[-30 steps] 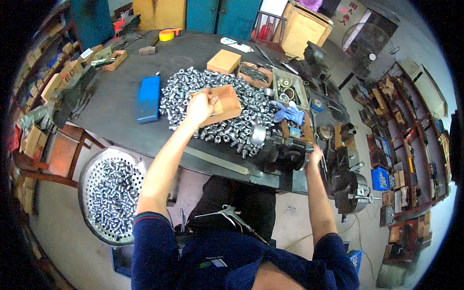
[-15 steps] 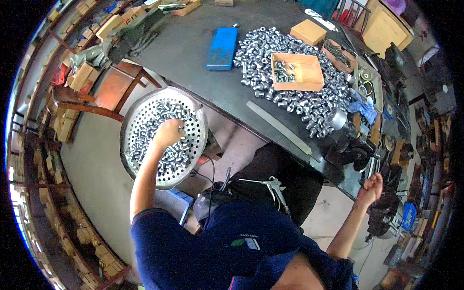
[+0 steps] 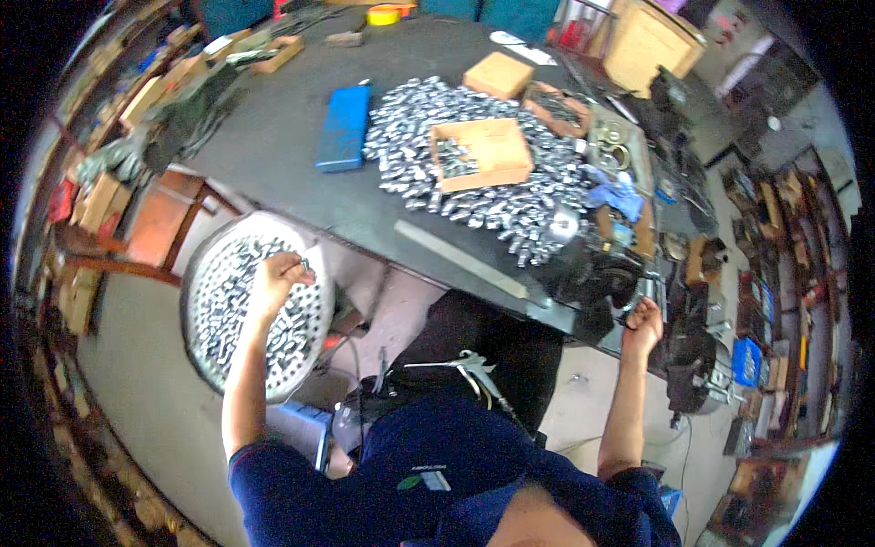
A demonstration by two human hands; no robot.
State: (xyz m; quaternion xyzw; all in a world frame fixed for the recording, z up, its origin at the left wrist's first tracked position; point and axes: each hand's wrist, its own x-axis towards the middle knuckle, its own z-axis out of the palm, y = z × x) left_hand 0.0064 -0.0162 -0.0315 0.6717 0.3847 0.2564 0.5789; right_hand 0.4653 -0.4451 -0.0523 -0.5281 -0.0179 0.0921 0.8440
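My left hand [image 3: 273, 283] is closed in a pinch above a round perforated metal basin [image 3: 314, 342]. Between its fingertips is a small metal fitting [image 3: 306, 264], partly covered by the fingers. Under the hand, a heap of like fittings [image 3: 217, 319] lies in the basin. My right hand [image 3: 643, 328] has its fingers curled beside the silver rods [image 3: 651, 286] of a dark machine [image 3: 606, 278] at the table's right edge. What those fingers hold, if anything, is hidden.
A large pile of metal fittings [image 3: 401, 137] covers the dark table [image 3: 273, 118], with an open cardboard box [image 3: 506, 150] on it. Nearby lie a blue case [image 3: 344, 128] and a long flat metal strip [image 3: 460, 259]. An air blow gun [image 3: 474, 369] is near my lap.
My left hand has come up from the heap, and a fitting now shows at its fingertips. My right hand's fingers have curled closer to the rods. The whole view has shifted.
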